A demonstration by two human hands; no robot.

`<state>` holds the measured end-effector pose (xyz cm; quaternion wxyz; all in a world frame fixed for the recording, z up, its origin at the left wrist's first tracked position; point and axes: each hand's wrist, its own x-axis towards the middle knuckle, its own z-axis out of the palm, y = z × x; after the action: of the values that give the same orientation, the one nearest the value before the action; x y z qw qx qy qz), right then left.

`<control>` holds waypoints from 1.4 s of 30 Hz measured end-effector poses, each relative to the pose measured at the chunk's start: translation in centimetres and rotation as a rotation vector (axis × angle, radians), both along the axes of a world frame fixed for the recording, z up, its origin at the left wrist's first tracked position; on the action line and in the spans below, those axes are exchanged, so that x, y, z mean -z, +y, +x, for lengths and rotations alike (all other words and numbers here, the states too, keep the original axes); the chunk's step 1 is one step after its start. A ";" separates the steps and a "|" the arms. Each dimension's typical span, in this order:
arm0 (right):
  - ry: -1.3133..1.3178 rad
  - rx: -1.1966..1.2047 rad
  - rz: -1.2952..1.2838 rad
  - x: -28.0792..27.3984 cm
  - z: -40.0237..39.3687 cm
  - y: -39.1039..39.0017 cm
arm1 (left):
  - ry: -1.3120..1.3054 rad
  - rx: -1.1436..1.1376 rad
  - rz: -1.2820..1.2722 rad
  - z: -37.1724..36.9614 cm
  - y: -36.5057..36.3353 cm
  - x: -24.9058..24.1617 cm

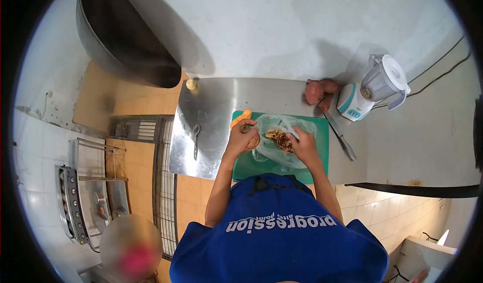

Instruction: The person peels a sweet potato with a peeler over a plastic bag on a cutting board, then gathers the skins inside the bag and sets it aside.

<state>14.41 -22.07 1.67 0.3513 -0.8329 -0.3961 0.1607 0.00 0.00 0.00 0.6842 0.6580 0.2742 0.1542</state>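
Observation:
My left hand (241,138) is closed around a reddish-brown rounded piece (253,141), which looks like a chunk of sweet potato. Just beyond it an orange peeled piece (243,117) lies at the corner of the green cutting board (322,157). A clear plastic bag (282,158) is spread over the board, with brown and yellowish peelings (278,139) heaped in it. My right hand (304,144) pinches the bag's right side, its thumb beside the peelings.
Whole reddish sweet potatoes (315,91) sit by the wall, near a knife (343,141) and a blender (375,89). A spoon (195,141) and a small pale piece (191,84) lie on the steel counter (214,101). A blurred person (131,248) is at lower left.

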 end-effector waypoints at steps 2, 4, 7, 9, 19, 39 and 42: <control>0.155 0.217 0.317 -0.4 -1.5 -0.4 | 0.125 0.045 0.075 -0.4 -0.3 -0.5; 0.028 0.188 0.228 0.8 -2.4 -3.7 | 0.172 0.083 0.068 -0.6 -2.4 -1.5; -0.116 0.205 0.199 3.0 -2.3 -5.0 | 0.264 0.181 0.215 -0.3 -1.3 -0.7; -0.131 0.240 0.191 2.8 -2.4 -5.6 | 0.318 0.235 0.295 -0.8 -1.6 0.1; 0.393 0.408 0.289 1.5 -2.8 -7.9 | 0.540 0.366 0.406 -0.9 -1.8 -2.9; -0.227 0.457 -0.183 7.1 -3.0 -11.1 | 0.264 0.394 0.153 -1.7 -1.7 -2.0; 0.119 0.478 0.134 8.2 -2.8 -11.1 | 0.236 0.396 0.058 -2.1 -2.1 -2.5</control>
<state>11.62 -33.20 -6.51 0.4565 -0.8668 -0.1763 0.0952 -2.14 -2.11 2.47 0.6451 0.7318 0.2134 -0.0531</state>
